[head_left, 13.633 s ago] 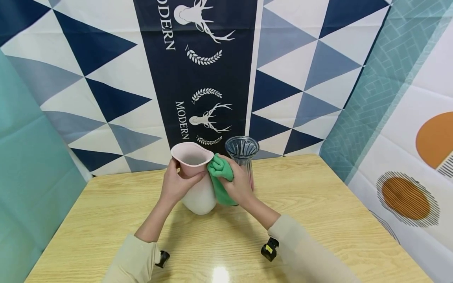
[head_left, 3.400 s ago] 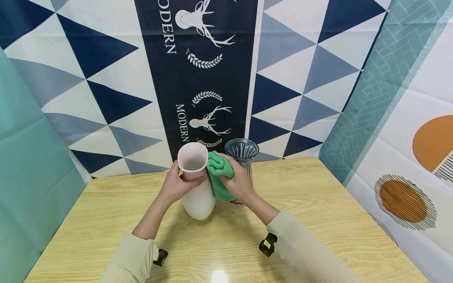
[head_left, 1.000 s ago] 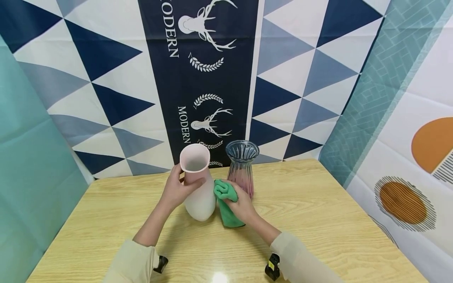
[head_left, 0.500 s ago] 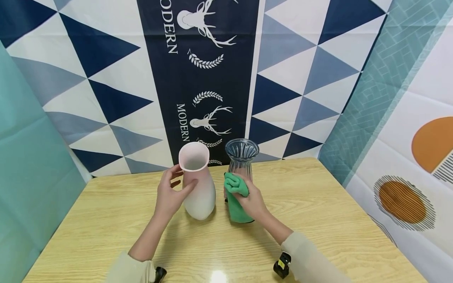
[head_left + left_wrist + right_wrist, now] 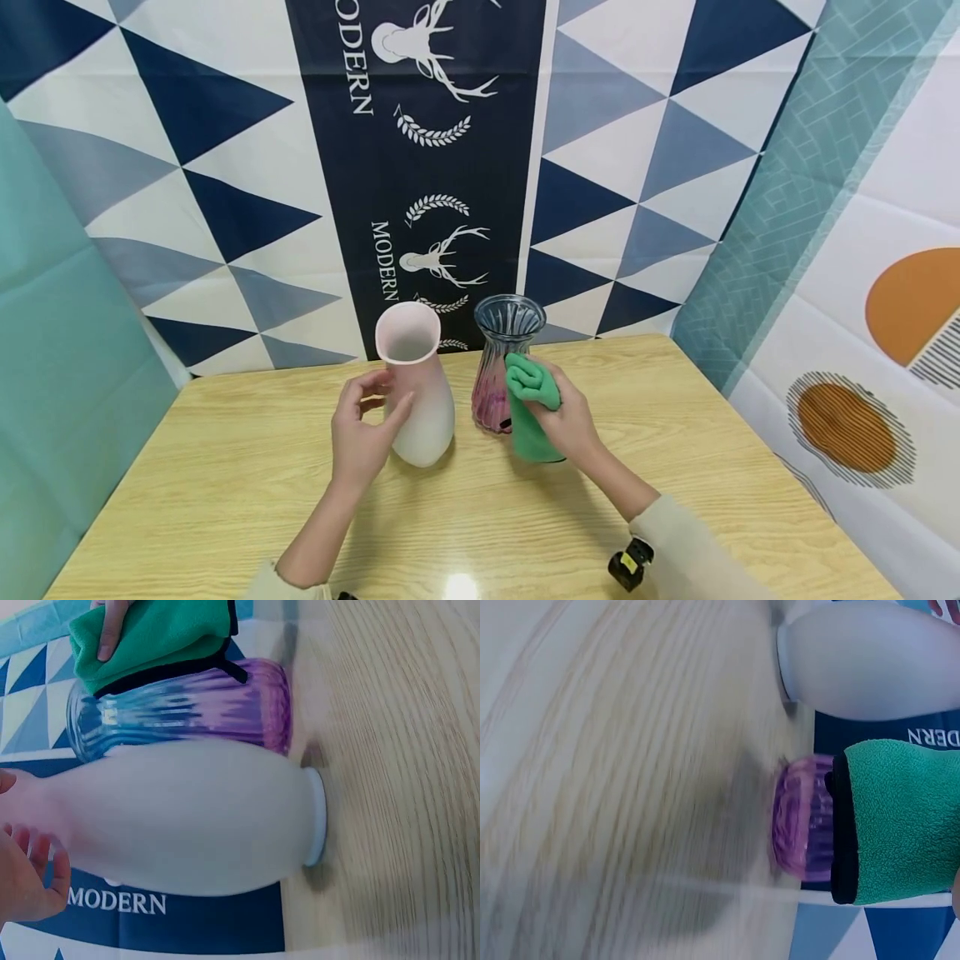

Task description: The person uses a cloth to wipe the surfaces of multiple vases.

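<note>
A pink-to-white vase (image 5: 423, 408) stands upright on the wooden table. My left hand (image 5: 363, 433) is at its left side, thumb in front and fingers loosely bent by the neck; whether they touch it is hard to tell. In the left wrist view the left fingers (image 5: 41, 862) lie beside the vase's pink end. My right hand (image 5: 573, 421) pinches a folded green cloth (image 5: 534, 417) with black edging, which hangs down. Behind and left of the cloth stands a ribbed glass vase (image 5: 491, 387), blue above and pink-purple below; the cloth covers part of it in all three views.
The light wooden table (image 5: 225, 475) spreads in front of and beside both vases. A patterned curtain (image 5: 420, 167) with deer heads and triangles hangs behind its back edge. Teal cloth (image 5: 67, 358) borders the left side, and a white printed cloth (image 5: 847, 333) the right.
My right hand has carried the green cloth away from the pink-white vase, rightward past the glass vase. My left hand has loosened from the vase neck and slid slightly down. Both vases stay put.
</note>
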Action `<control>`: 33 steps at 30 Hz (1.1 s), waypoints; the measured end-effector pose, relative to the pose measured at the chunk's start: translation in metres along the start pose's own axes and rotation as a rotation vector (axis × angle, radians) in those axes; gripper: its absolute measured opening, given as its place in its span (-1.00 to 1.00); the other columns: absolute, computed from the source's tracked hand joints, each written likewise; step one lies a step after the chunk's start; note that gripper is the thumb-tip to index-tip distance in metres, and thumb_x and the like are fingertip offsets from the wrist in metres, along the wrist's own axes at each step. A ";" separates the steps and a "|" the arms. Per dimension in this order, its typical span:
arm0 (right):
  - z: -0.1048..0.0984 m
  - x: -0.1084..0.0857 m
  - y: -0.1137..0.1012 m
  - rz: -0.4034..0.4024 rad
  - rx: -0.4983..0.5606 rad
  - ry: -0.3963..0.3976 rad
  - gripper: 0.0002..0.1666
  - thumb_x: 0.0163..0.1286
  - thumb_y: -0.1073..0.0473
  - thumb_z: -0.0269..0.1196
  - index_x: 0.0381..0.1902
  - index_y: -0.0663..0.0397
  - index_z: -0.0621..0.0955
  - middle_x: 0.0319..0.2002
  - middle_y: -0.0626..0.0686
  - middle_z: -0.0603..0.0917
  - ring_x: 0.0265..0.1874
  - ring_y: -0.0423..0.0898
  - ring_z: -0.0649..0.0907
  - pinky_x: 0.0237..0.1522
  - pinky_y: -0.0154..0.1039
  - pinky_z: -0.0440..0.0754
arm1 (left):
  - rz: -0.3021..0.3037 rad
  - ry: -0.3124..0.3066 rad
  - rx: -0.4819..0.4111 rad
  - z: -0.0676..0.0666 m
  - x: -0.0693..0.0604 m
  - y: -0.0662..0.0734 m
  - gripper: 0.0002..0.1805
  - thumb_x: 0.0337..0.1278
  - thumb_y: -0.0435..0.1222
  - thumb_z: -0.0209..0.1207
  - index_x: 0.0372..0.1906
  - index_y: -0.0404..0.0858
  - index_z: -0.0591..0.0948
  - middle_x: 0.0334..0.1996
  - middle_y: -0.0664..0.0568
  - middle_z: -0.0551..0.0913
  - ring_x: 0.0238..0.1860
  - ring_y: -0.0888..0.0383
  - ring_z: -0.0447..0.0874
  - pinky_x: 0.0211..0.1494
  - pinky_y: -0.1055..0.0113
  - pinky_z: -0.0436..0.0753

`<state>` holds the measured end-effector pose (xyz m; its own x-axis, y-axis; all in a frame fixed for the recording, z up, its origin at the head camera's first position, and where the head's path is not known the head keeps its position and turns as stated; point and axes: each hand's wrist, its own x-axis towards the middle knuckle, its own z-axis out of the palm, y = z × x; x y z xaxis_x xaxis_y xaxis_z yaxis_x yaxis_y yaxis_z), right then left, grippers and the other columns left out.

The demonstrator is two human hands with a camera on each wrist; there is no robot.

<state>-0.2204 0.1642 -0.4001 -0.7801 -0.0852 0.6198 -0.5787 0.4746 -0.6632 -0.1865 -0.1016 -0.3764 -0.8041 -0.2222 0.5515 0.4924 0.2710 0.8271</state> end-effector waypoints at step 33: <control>-0.032 0.013 0.011 0.041 -0.102 0.215 -0.39 0.19 0.32 0.31 0.21 0.14 0.44 0.15 0.16 0.55 0.14 0.03 0.52 0.10 -0.09 0.50 | -0.069 -0.262 -0.237 0.091 0.003 0.017 -0.32 0.06 -0.30 0.29 0.28 -0.27 0.28 0.29 -0.11 0.33 0.34 -0.08 0.28 0.34 -0.02 0.35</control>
<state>-0.2293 0.1963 -0.3857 -0.7277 0.1192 0.6754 -0.5122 0.5605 -0.6507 -0.2110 -0.0128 -0.3701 -0.8811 0.0238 0.4723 0.4729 0.0320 0.8806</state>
